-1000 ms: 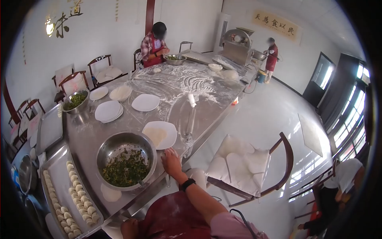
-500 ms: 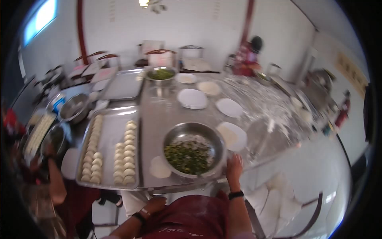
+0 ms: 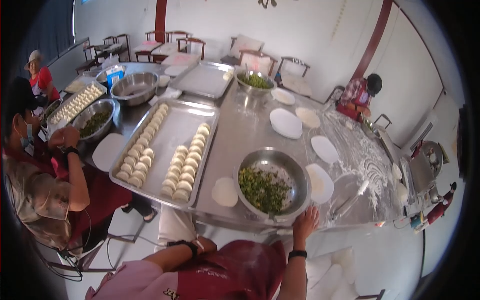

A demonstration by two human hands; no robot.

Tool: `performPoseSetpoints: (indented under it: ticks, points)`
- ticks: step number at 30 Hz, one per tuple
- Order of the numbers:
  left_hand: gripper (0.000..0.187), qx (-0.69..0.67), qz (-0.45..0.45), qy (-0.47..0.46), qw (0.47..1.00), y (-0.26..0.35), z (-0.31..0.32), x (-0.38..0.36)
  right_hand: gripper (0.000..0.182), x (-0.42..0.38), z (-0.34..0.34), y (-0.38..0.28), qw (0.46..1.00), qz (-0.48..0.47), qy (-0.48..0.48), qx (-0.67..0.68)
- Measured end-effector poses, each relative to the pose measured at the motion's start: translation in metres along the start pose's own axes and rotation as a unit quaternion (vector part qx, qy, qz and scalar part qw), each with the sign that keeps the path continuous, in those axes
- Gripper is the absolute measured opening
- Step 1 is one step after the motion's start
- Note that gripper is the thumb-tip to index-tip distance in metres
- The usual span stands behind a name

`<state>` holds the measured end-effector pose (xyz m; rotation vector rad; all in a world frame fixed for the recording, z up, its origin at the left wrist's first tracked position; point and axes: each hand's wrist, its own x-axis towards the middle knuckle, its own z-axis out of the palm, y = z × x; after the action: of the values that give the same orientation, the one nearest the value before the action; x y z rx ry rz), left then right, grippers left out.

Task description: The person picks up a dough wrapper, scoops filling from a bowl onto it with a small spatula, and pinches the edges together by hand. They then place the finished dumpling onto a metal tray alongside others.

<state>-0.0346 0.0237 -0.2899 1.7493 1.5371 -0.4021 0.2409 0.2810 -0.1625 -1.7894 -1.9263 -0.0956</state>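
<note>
A long steel table (image 3: 235,135), dusted with flour toward its far right end, carries a metal tray (image 3: 175,131) with rows of dumplings and, just right of it, a steel bowl (image 3: 295,172) of chopped green filling with a round dough wrapper (image 3: 224,192) lying between them at the near edge. White plates (image 3: 285,123) sit beyond the bowl, one (image 3: 320,183) touching its right side. Farther back stand an empty tray (image 3: 205,79), a second bowl of greens (image 3: 254,81) and a large empty bowl (image 3: 134,86).
</note>
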Motion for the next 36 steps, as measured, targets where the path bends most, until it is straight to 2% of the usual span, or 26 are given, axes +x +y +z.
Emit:
performPoseSetpoints:
  ticks: [2, 5, 8, 9, 11, 14, 20, 23, 27, 30, 33, 36]
  points:
    - [0.038, -0.034, 0.000, 0.008, 0.999, 0.014, -0.030, -0.030, 0.044, -0.001, 0.006, 0.008, 1.000, -0.022, 0.007, -0.003]
    - [0.031, -0.100, 0.047, 0.120, 0.987, 0.011, -0.014, -0.017, 0.043, -0.002, 0.000, 0.005, 1.000, -0.028, -0.001, -0.007]
    - [0.027, -0.173, 0.083, 0.283, 0.940, 0.028, -0.033, -0.046, 0.040, 0.013, 0.059, 0.072, 0.987, -0.156, 0.015, 0.023]
    - [0.026, -0.200, 0.077, 0.285, 0.934, 0.034, -0.049, -0.060, 0.038, 0.010, 0.007, 0.029, 0.973, -0.031, -0.006, 0.227]
    - [0.024, -0.255, 0.062, 0.290, 0.920, 0.046, -0.086, -0.092, 0.035, 0.000, -0.014, 0.013, 0.968, 0.016, -0.039, 0.249]
    - [0.016, -0.303, 0.061, 0.411, 0.858, 0.056, -0.128, -0.119, 0.030, -0.028, -0.045, -0.024, 0.950, 0.047, -0.045, 0.304]
    - [0.025, -0.103, 0.005, 0.652, 0.752, 0.050, -0.200, -0.099, 0.028, -0.073, -0.072, -0.071, 0.915, 0.093, -0.057, 0.388]
    - [0.032, -0.004, -0.074, 0.642, 0.763, 0.026, -0.206, -0.062, 0.027, -0.081, -0.082, -0.081, 0.902, 0.091, -0.065, 0.416]
    - [0.027, -0.026, -0.118, 0.571, 0.812, 0.029, -0.220, -0.065, 0.026, -0.081, -0.092, -0.080, 0.912, 0.055, -0.058, 0.403]
    - [0.023, -0.036, -0.121, 0.547, 0.828, 0.019, -0.222, -0.064, 0.024, -0.078, -0.112, -0.090, 0.876, 0.114, -0.081, 0.461]
    - [0.021, -0.049, -0.105, 0.530, 0.840, 0.009, -0.227, -0.062, 0.026, -0.071, -0.126, -0.103, 0.932, 0.009, -0.039, 0.361]
    - [0.021, -0.032, -0.086, 0.523, 0.847, 0.006, -0.233, -0.062, 0.030, -0.058, -0.140, -0.122, 0.928, -0.238, 0.034, 0.283]
